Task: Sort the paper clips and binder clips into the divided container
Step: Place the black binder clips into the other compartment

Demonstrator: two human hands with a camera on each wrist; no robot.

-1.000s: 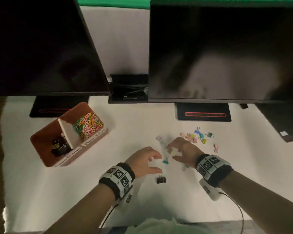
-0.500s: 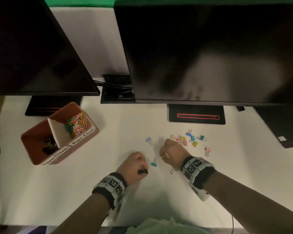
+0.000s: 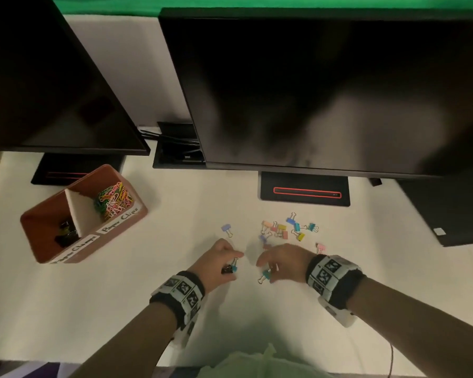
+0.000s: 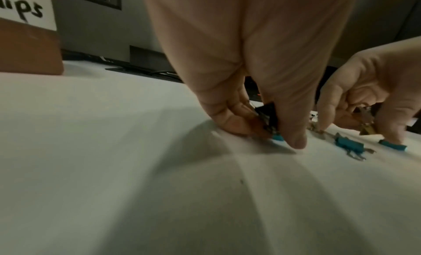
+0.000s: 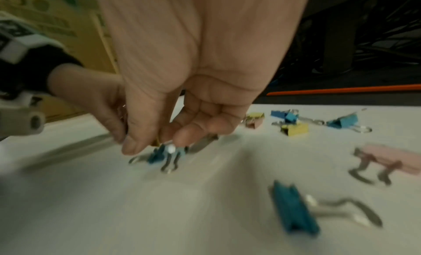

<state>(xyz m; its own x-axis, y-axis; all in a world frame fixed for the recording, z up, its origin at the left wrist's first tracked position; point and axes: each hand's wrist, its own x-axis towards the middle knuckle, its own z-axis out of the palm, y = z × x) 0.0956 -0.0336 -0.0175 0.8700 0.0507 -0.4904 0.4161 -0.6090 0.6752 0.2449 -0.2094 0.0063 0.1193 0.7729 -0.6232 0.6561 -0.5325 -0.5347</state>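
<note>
Risk of dropped clips: left hand (image 3: 221, 261) pinching black clip (image 4: 267, 115) plus teal one (image 4: 277, 137) on table (image 3: 120, 296), right hand (image 3: 284, 261) pinching another, box (image 3: 74, 257) well apart.

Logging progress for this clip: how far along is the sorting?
Done: paper clips fill one compartment of the container; a few dark clips lie in the other. In hand: left hand pinches a black binder clip; right hand gathers more. Left: the coloured binder clips on the table.
</note>
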